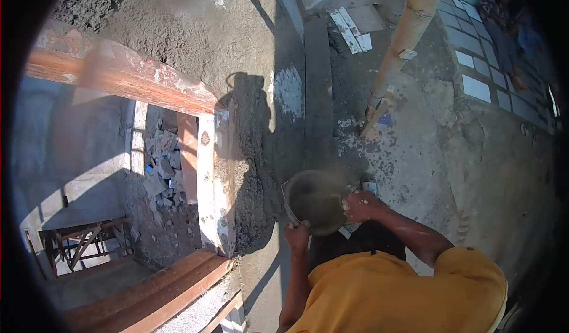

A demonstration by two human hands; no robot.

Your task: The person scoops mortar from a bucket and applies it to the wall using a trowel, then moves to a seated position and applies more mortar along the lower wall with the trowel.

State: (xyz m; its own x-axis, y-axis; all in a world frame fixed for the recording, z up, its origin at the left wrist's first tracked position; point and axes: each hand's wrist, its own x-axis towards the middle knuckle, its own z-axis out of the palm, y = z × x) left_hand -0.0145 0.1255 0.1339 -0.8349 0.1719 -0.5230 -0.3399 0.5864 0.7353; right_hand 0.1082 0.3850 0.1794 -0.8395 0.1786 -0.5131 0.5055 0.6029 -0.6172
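Sunlit and shadowed concrete floor (424, 161) spreads ahead of and to the right of both sets of fingers in the head view, with rough grey plaster (172, 22) beyond them to the left. Left of the fingers, a window-like opening shows a reddish timber beam (160, 81) and a pale, worn post (214, 185); broken rubble (166, 170) lies farther left, seen through it.

A round, dark bucket (317, 199) sits between the two sets of fingers, above the person's dark-clad lap. The left fingers (303, 224) are curled closed over its near left rim, while the right fingers (349, 205) are bent around its right rim — both grip it, though their tips are partly hidden. Grey shows inside the bucket, too dim to tell how much it holds.

Ahead and to the right of the right fingers, a bamboo pole (403, 45) stands at a slant, well apart from them. White strips (347, 31) lie on the ground beyond, left of the pole. Farther off to the right are pale tiles (476, 88) — and another person (504, 34) beside them, dim at the edge. Yellow shirt (403, 291) cloth fills the space behind the fingers.
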